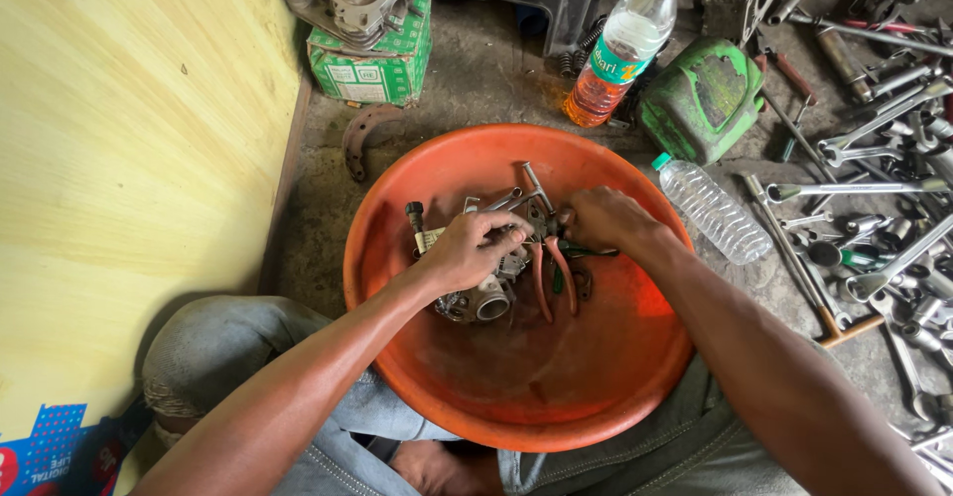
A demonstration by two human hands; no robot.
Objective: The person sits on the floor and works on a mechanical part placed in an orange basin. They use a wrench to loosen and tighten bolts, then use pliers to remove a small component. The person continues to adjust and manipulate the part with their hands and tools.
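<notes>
A wide orange plastic basin (596, 377) rests between my knees. In its middle lies a grey metal carburettor-like part (484, 302) with small metal fittings around it. My left hand (475, 245) is closed over the top of that part. My right hand (604, 220) is closed around a small screwdriver with a green handle (586, 252), its tip hidden by my fingers. Pliers with red handles (556, 278) lie in the basin just below my hands.
Many spanners and sockets (874, 228) lie scattered on the floor at right. An empty clear bottle (713, 208), a green jerrycan (703, 99) and a bottle of orange liquid (617, 49) stand beyond the basin. A green box with an engine part (369, 49) is at back left; a yellow wall (129, 158) bounds the left.
</notes>
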